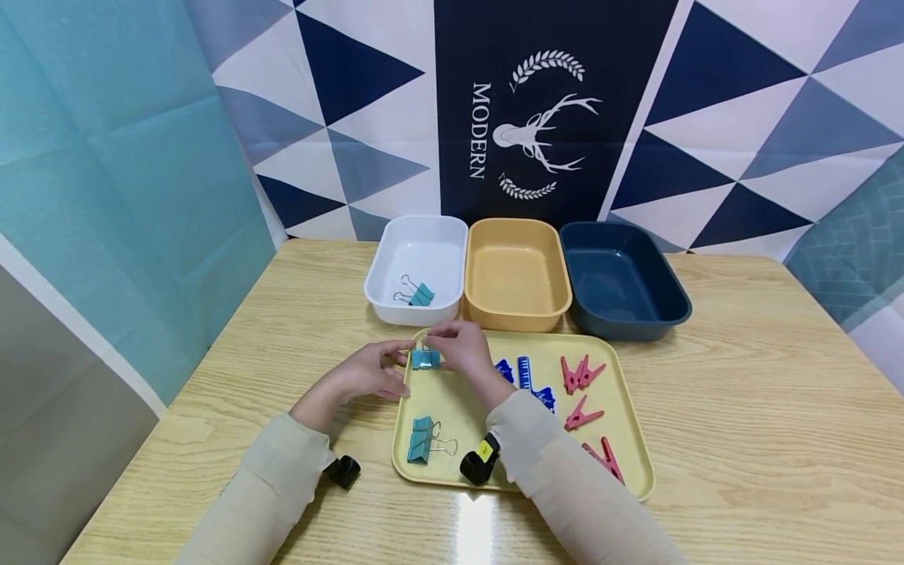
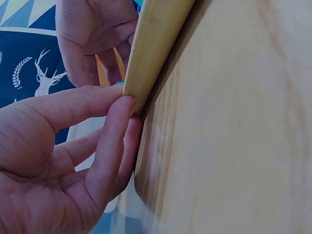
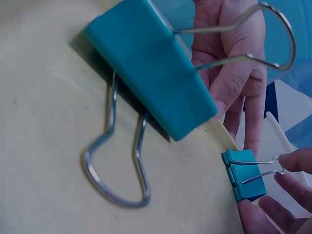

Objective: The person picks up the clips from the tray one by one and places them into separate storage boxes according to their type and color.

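On the yellow tray (image 1: 459, 404), a teal binder clip (image 1: 426, 360) is at the far left corner. My right hand (image 1: 462, 349) pinches its wire handle between thumb and fingertips, as the right wrist view shows. My left hand (image 1: 373, 371) is at the tray's left side; in the left wrist view its thumb and fingers pinch the tray rim (image 2: 158, 44). Nearer me on the tray lies another teal binder clip (image 1: 420, 441), large in the right wrist view with both wire handles spread.
Blue clips (image 1: 524, 373) and several pink clothespins (image 1: 582, 413) lie on the tray's middle and right. Behind it stand a white bin (image 1: 377, 271) holding a teal binder clip (image 1: 421, 295), a yellow-orange bin (image 1: 519, 318) and a dark blue bin (image 1: 628, 328). A patterned cloth (image 1: 381, 102) hangs behind.
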`<action>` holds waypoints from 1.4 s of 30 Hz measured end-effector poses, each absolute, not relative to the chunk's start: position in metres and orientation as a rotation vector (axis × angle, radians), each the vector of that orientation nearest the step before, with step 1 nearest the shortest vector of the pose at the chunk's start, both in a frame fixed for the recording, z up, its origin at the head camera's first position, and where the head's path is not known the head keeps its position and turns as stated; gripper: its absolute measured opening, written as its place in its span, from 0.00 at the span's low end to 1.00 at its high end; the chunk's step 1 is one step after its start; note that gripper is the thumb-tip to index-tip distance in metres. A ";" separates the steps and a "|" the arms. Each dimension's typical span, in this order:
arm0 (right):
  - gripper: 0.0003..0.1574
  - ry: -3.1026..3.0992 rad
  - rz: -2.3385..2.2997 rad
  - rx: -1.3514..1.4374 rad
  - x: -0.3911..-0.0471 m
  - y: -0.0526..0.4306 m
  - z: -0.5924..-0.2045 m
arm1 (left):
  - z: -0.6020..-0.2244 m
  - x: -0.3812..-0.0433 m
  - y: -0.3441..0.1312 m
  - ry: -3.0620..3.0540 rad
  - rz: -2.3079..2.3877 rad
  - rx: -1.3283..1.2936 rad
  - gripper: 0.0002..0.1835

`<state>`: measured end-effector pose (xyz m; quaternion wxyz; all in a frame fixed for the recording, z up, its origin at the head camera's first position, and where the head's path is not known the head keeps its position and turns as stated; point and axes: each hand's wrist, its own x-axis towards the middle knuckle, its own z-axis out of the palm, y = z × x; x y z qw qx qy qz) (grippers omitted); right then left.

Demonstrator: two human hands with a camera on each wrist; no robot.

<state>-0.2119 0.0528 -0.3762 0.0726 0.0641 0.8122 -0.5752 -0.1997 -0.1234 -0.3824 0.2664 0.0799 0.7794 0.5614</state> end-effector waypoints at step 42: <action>0.06 1.982 -2.065 0.281 -0.214 0.065 -0.363 | -0.382 -0.199 -0.120 2.095 1.543 0.173 0.43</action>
